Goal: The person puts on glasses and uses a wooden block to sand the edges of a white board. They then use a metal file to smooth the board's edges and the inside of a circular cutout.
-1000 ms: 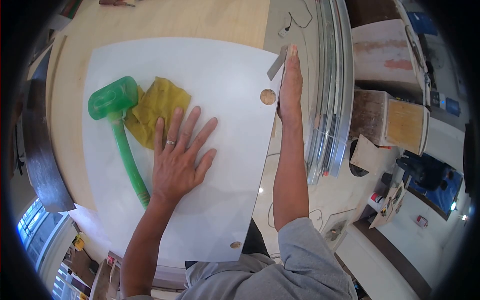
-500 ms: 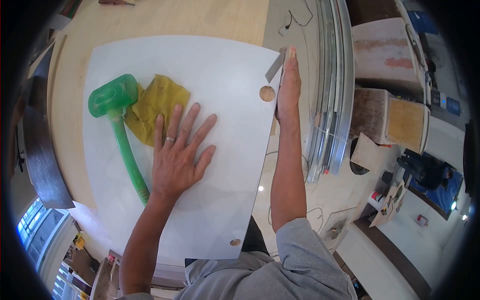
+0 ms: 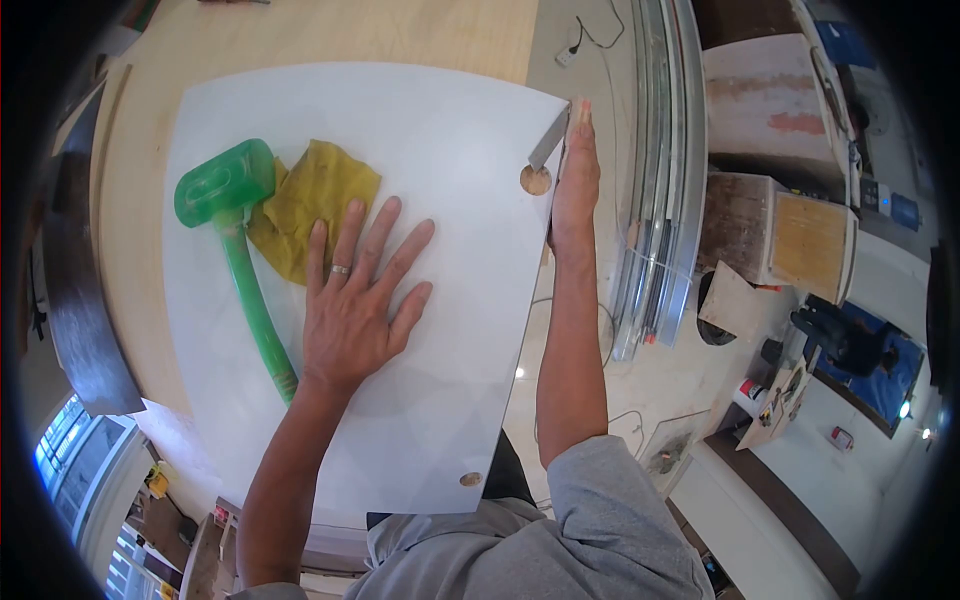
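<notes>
A white panel (image 3: 450, 150) with two round holes lies on the pale wooden work surface. My left hand (image 3: 350, 320) rests flat on it with fingers spread, fingertips just over the near edge of a crumpled yellow cloth (image 3: 330, 190). A green mallet (image 3: 225, 182) lies left of this hand, its head touching the cloth. At the panel's far right edge, my right hand (image 3: 577, 190) is upright with fingers straight and pressed together against the edge. From beneath its fingers a flat grey strip (image 3: 549, 140) juts over the panel's corner, reaching the upper hole. The palm side is hidden.
Long metal profiles (image 3: 655, 180) lie on the floor to the right, beside a cable and plug (image 3: 566, 57). Wooden boxes (image 3: 740, 230) stand beyond. A dark curved sheet (image 3: 85, 270) is at the left. Another person (image 3: 850, 335) is at the far right.
My right hand and the grey strip have shifted slightly toward me along the panel edge, so the strip's tip now meets the upper hole. My left hand stays on the panel.
</notes>
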A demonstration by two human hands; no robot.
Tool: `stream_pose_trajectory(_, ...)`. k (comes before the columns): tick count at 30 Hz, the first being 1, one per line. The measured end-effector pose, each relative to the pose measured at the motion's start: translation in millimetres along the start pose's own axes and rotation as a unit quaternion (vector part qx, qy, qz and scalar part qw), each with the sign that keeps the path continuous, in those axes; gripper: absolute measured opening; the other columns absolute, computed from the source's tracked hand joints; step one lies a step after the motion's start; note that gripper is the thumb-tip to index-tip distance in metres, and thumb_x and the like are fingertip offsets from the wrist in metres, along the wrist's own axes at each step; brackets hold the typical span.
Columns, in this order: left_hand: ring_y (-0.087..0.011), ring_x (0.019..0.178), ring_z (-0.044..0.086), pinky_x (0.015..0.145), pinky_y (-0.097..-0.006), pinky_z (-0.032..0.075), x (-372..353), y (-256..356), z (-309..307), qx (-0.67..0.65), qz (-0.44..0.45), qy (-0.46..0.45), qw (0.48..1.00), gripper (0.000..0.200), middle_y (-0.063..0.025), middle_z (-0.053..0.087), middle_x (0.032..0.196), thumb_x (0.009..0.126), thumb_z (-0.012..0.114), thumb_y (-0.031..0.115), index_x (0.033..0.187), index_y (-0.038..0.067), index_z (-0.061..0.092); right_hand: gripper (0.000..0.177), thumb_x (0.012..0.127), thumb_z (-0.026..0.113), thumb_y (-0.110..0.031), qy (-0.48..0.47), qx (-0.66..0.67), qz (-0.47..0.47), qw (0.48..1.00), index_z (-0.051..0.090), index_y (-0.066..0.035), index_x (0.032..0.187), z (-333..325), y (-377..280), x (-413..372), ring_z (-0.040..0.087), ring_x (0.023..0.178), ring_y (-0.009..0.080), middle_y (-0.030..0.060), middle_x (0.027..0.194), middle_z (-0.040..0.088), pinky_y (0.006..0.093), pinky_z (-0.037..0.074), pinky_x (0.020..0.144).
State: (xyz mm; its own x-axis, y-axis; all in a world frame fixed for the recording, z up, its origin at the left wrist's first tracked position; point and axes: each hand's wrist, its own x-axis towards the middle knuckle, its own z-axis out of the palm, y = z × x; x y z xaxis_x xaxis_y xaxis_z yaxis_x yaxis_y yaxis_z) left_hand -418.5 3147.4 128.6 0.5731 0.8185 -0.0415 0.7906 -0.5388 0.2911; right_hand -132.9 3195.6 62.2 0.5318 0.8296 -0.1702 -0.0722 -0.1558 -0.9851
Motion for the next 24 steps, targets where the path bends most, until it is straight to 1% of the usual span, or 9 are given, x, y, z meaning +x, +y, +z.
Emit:
stream_pose_trajectory(9,-0.0302,0.172,0.026,0.140,-0.0577,0.013,0,0,1,0.000,0.002,0.002,1.000,0.058,-0.0023,0.039,0.182,0.109,0.063,0.042,0.166,0.034,0.057,0.076,0.121,0.038,-0.052,0.006,0.005,0.005,1.000,0.030,-0.001,0.177,0,3,-10,0.028,0.170,0.0272,0.0153,0.185,0.030,0.0392,0.022,0.138)
stream_pose_trajectory(24,-0.0294,0.172,0.025,0.140,-0.0579,0.013,0,-1,1,-0.002,0.001,0.000,1.000,0.059,-0.0003,0.037,0.183,0.109,0.065,0.041,0.167,0.036,0.056,0.075,0.122,0.038,-0.052,0.011,0.007,0.010,1.000,0.031,-0.001,0.177,0,2,-17,0.028,0.170,0.0271,0.0150,0.184,0.030,0.0394,0.021,0.138)
